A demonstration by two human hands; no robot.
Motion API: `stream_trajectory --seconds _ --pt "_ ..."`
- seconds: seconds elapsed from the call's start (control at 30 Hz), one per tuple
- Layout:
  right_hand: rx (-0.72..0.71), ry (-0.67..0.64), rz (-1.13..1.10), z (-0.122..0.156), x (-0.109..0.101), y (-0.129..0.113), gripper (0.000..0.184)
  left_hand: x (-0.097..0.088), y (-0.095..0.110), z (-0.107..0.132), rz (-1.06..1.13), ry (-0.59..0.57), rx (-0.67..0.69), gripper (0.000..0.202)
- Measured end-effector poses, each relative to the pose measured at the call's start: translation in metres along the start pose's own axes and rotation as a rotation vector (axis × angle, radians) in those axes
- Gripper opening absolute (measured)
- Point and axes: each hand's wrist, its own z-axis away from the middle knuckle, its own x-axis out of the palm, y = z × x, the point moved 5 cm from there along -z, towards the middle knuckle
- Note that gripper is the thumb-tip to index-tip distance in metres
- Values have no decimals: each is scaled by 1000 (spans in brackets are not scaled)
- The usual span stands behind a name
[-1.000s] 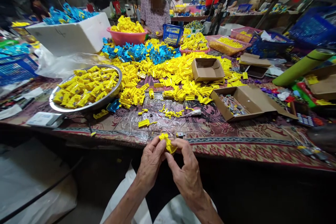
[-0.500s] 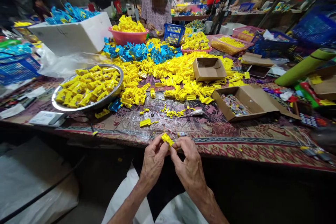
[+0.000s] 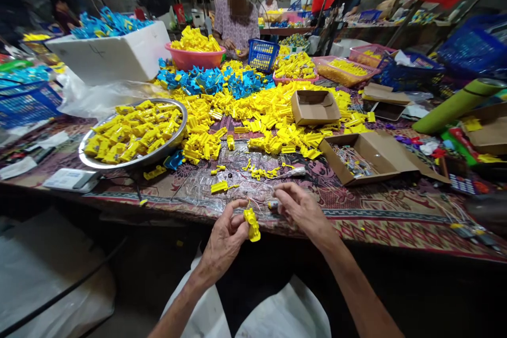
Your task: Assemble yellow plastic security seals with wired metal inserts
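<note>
My left hand point(image 3: 227, 237) is closed on a yellow plastic part point(image 3: 252, 225), pinched between thumb and fingers just off the table's front edge. Over the table edge, my right hand point(image 3: 301, 210) has its fingers apart, the index finger stretched out. Its fingertips are at the right end of a small motor point(image 3: 273, 204) with thin wires; whether they touch it I cannot tell. Beyond the hands lie a yellow part with a stem point(image 3: 219, 186) and several small yellow pieces point(image 3: 261, 171).
A steel bowl point(image 3: 183, 129) of yellow parts stands at left, behind a white scale-like device point(image 3: 71, 180). Loose yellow parts point(image 3: 277, 105) cover the middle. At right, an open cardboard box point(image 3: 380, 171) holds wired pieces. A co-worker point(image 3: 236, 24) sits across the table.
My right hand has let go of the yellow part and moved right and forward to the motor. My left hand keeps the part, which now hangs tilted more upright.
</note>
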Motion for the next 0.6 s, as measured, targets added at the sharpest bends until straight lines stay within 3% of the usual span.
stream_trajectory --seconds 0.17,0.3,0.37,0.47,0.6 --pt "25 -422 49 -42 31 -17 41 1 5 0 -36 -84 67 38" --pt "103 -630 13 -45 50 -20 44 -1 12 0 -24 -109 77 42" --pt "98 -592 -46 -40 49 -20 39 -1 15 1 17 -136 37 42" --pt "47 -429 -104 -30 40 -16 32 -1 13 3 128 -178 -67 43" --pt "-94 -242 -35 -12 27 -14 19 -1 7 6 311 -209 -206 40"
